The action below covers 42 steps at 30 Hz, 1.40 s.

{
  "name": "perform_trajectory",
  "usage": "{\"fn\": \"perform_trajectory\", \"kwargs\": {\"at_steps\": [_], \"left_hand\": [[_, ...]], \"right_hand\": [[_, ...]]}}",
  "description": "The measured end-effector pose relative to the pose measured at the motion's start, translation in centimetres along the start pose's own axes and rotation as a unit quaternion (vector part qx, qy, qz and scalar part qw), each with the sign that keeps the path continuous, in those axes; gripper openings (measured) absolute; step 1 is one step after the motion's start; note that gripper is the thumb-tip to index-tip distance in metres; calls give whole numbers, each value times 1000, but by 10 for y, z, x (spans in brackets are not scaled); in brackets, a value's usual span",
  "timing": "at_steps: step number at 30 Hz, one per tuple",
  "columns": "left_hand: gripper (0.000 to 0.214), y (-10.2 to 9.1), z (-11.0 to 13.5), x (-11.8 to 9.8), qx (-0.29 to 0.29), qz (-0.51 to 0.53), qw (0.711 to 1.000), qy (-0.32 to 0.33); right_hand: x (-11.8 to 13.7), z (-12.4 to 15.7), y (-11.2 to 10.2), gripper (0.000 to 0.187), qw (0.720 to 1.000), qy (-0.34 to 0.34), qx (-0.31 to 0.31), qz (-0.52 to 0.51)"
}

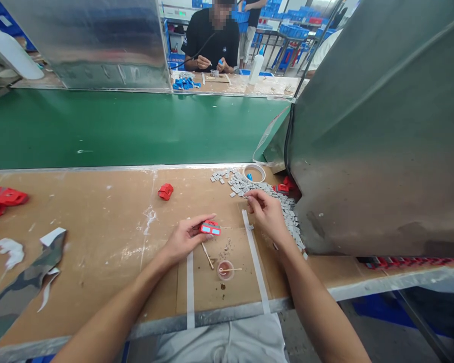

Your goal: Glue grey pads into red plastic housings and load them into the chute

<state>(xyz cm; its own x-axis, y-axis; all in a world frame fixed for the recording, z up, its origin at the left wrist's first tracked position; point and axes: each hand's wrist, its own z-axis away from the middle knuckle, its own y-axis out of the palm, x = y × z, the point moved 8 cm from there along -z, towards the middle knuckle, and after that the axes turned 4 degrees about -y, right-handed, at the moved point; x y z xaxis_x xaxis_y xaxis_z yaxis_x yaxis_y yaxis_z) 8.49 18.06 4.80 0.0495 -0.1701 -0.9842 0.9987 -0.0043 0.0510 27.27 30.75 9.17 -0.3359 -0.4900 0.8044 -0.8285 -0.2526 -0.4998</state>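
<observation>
My left hand (182,237) grips a small red plastic toy vehicle body (211,228) with pale window-like panels, held between thumb and fingers above the cardboard-covered bench. Over at the near edge of a heap of small grey flat pieces (292,222), my right hand (268,214) is closed in a pinch. Whatever sits between those fingertips, if anything, is too small to make out. Below the hands stands a little clear cup (226,270) with a thin stick across it. Another thin stick (207,255) lies just under my left hand.
One red part (166,191) rests alone on the bench; more red parts (7,196) pile up at far left. A tape roll (254,174) lies on the grey heap. Beyond runs a green belt (136,128). Metal panels (378,151) flank the bench. A co-worker (212,40) sits opposite.
</observation>
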Motion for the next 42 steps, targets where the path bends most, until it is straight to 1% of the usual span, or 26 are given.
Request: {"fn": "perform_trajectory", "kwargs": {"at_steps": [2, 6, 8, 11, 13, 16, 19, 24, 27, 31, 33, 36, 39, 42], "left_hand": [[54, 5, 1, 1, 11, 16, 1000, -8], [37, 6, 0, 2, 15, 35, 999, -5], [34, 5, -1, 2, 17, 33, 999, 0], [39, 3, -2, 2, 21, 32, 999, -4], [41, 2, -3, 3, 24, 38, 999, -12], [42, -1, -4, 4, 26, 41, 999, -17], [41, -3, -5, 4, 20, 28, 999, -18], [41, -6, -5, 6, 0, 24, 999, -30], [39, -5, -5, 6, 3, 19, 999, -28], [37, -4, -6, 7, 12, 7, 1000, -23], [36, -4, -6, 8, 9, -4, 1000, -20], [35, -5, -5, 9, -3, -16, 1000, -10], [33, -6, -5, 6, -11, -16, 1000, 1], [33, -6, -5, 4, -12, -5, 1000, 2]], "right_hand": [[8, 4, 8, 20, 998, 14, 24, -58], [22, 10, 21, 20, 991, 33, 44, -118], [26, 14, 29, 21, 981, 50, 62, -178], [33, 23, 47, 22, 956, 77, 121, -254], [37, 28, 57, 17, 946, 83, 159, -271], [40, 31, 63, 16, 943, 76, 176, -273], [36, 31, 67, 16, 939, 90, 182, -278], [29, 32, 70, 15, 930, 123, 174, -299], [27, 33, 72, 15, 934, 126, 170, -289], [28, 35, 74, 15, 946, 110, 165, -255], [28, 37, 75, 13, 953, 102, 158, -236], [27, 40, 77, 10, 960, 109, 138, -218], [26, 43, 80, 11, 961, 125, 120, -217], [26, 44, 83, 14, 955, 137, 119, -236]]}}
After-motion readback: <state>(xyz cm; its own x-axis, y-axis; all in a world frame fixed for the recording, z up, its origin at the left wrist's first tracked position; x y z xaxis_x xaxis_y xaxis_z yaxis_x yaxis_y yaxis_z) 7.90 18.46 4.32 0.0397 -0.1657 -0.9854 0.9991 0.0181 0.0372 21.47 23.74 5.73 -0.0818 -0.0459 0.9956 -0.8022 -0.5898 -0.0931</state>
